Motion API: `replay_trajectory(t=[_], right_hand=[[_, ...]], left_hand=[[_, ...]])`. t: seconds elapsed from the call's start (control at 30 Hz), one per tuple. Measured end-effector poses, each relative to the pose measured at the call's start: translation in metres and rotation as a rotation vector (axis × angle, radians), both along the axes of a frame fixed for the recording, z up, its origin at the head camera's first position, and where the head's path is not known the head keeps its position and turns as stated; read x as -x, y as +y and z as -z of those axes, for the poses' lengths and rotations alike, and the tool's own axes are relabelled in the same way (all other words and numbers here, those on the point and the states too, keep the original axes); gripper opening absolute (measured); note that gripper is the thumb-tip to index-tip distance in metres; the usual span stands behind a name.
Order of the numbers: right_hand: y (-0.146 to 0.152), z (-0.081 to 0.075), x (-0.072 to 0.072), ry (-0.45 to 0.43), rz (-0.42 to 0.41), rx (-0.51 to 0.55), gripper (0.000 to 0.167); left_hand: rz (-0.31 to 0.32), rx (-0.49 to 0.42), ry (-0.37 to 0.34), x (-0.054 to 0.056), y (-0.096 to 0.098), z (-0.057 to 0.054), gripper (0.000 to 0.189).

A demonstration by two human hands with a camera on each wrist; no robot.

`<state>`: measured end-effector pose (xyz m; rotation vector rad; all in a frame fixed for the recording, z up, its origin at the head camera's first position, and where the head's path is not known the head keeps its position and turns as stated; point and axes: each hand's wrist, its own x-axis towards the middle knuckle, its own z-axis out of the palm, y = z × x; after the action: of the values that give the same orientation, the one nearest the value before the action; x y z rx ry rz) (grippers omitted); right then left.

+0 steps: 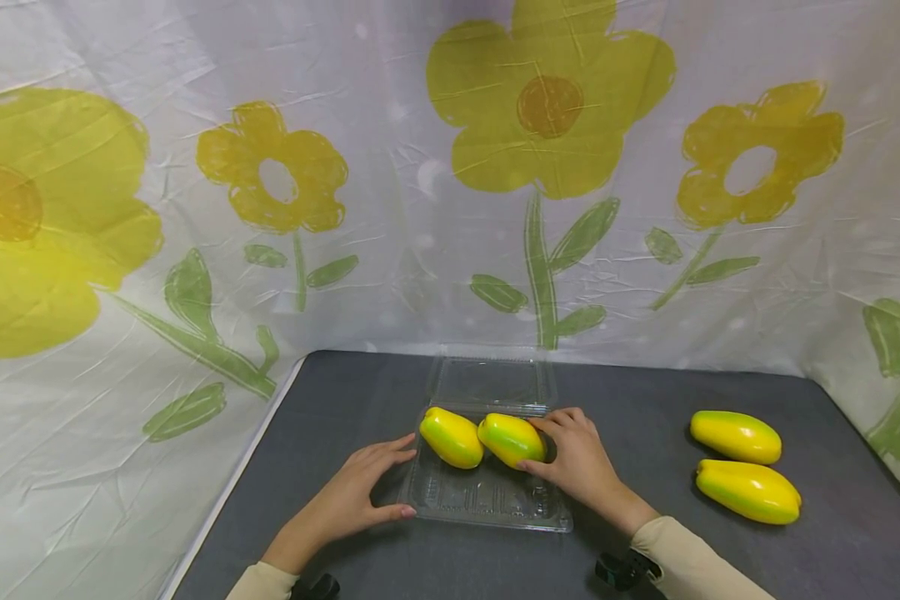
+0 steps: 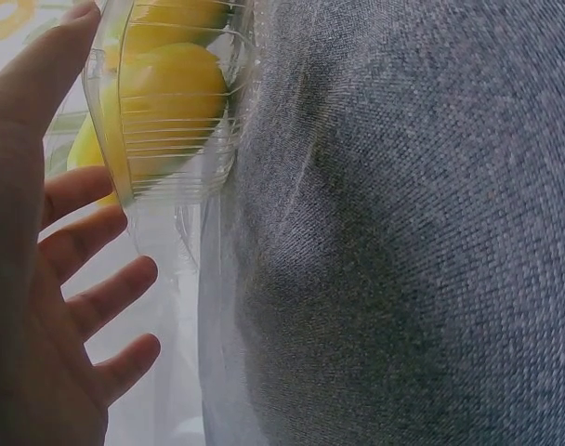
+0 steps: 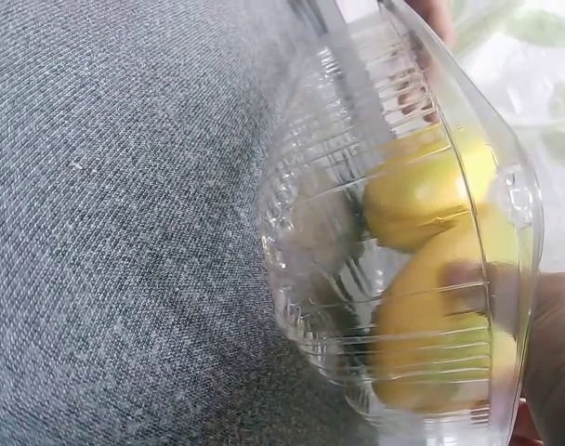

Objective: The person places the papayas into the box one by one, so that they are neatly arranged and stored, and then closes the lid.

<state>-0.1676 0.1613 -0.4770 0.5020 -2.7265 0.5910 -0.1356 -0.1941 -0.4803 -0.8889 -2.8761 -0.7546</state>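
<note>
A clear plastic clamshell box (image 1: 487, 504) lies with its lid (image 1: 491, 382) folded back towards the curtain. Side by side in its far part are two glossy yellow-green papayas, the left papaya (image 1: 450, 438) tilted against the right papaya (image 1: 512, 439). My right hand (image 1: 581, 458) grips the right papaya from the right, thumb on the near side and fingers on the far side. At the box's left edge my left hand (image 1: 356, 487) has its fingers spread and relaxed. In the left wrist view, its fingertips are right at the rim (image 2: 115, 139).
Two more papayas, a far one (image 1: 737, 437) and a near one (image 1: 750, 492), lie on the dark grey table (image 1: 630, 400) at the right. A white curtain (image 1: 390, 167) with yellow flowers hangs behind the table and along its sides.
</note>
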Motion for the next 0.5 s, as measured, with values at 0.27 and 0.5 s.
replay_trajectory(t=[0.27, 0.5], right_hand=[[0.0009, -0.0004, -0.0009, 0.016, -0.012, 0.009, 0.065], [0.0008, -0.0018, -0.0025, 0.017, -0.015, 0.016, 0.065]], left_hand=[[-0.005, 0.009, 0.004, -0.0001, 0.0000, 0.0003, 0.084], [-0.010, 0.015, 0.002, 0.0001, 0.0000, 0.0007, 0.084]])
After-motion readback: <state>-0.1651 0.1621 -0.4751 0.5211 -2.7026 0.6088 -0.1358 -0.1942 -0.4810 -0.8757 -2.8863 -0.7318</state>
